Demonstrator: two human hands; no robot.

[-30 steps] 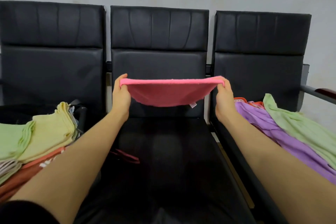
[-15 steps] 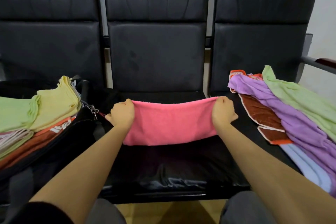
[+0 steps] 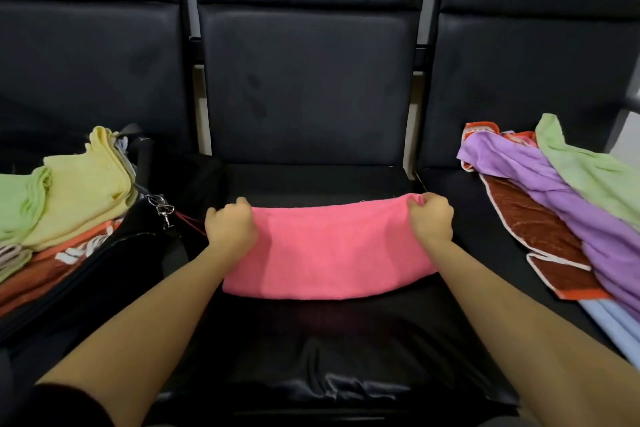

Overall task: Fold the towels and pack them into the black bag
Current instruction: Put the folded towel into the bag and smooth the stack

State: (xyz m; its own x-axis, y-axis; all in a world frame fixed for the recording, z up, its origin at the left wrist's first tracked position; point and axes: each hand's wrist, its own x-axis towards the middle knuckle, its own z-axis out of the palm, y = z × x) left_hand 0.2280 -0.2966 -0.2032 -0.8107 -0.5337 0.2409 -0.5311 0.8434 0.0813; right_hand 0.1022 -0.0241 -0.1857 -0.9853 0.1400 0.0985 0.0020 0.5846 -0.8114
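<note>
Only the head view here, so one pass. The pink terry towel [image 3: 329, 253] is down on the black leather middle seat [image 3: 311, 340], folded into a wide strip. A second ago it was hanging in the air in front of the backrest, then it came down, so the lowering is basically done and what's left is smoothing or folding it once more.

The left hand [image 3: 230, 229] has its grip curled round the towel's far corner at 9 o'clock of the cloth, and the right hand [image 3: 431, 220] is pinching the far corner at 3 o'clock. Neither grip is spread; both have fabric bunched inside the fingers. The towel sags a little toward the viewer between them.

At 9 o'clock of the scene sits the black fabric bag [image 3: 104, 270] with its metal clip [image 3: 161, 208], well apart from the towel, already holding a stack of folded yellow, green and orange towels [image 3: 69, 204]. At 3 o'clock, on the right seat, is a loose heap of purple, green and rust-red towels [image 3: 571, 211] not yet folded.

My guess: plenty of towels to go, this pink one needs one more fold crosswise before it fits the bag.
</note>
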